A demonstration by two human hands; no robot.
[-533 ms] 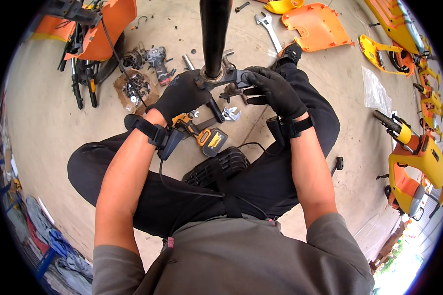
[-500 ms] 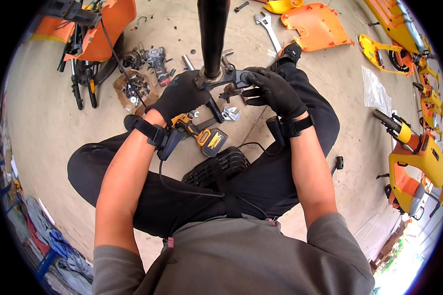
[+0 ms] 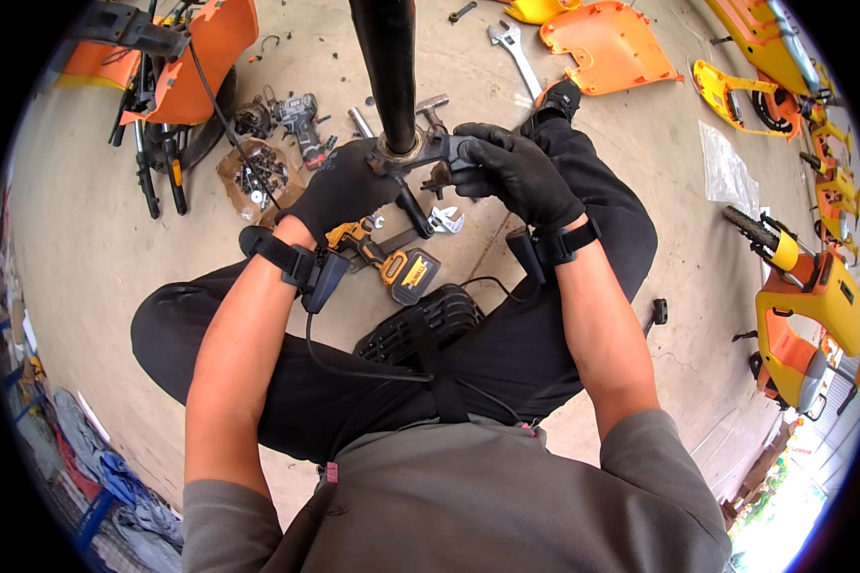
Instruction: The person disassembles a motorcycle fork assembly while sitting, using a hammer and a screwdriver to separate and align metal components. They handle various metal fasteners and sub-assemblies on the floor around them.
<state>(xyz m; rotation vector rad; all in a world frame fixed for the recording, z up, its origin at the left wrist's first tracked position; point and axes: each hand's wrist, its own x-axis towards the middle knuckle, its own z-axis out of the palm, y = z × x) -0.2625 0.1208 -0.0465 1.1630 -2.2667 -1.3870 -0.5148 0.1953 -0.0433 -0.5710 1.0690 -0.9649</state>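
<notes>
My gloved left hand (image 3: 339, 186) grips a dark metal bracket (image 3: 420, 153) at the foot of a black tube (image 3: 382, 57), beside a silvery ring (image 3: 400, 143). My gloved right hand (image 3: 516, 172) has curled fingers on the bracket’s right end (image 3: 461, 151); part of it is hidden by them. Below the bracket lie a yellow-black cordless drill (image 3: 406, 272) and a silver adjustable wrench (image 3: 446, 221). Just left of my left hand are a grey power tool (image 3: 301, 124) and an open cardboard box (image 3: 234, 172) with small hardware.
I sit cross-legged on a concrete floor. An orange part with black fork legs (image 3: 189, 81) stands upper left. Orange panels (image 3: 612, 48), a large wrench (image 3: 516, 57) and a plastic bag (image 3: 726, 167) lie upper right. Yellow-orange scooters (image 3: 812, 315) line the right; clothes (image 3: 96, 458) lie lower left.
The tube, bracket and both hands have shifted slightly left. My right hand has also risen a little, its fingers changing position on the bracket’s end.
</notes>
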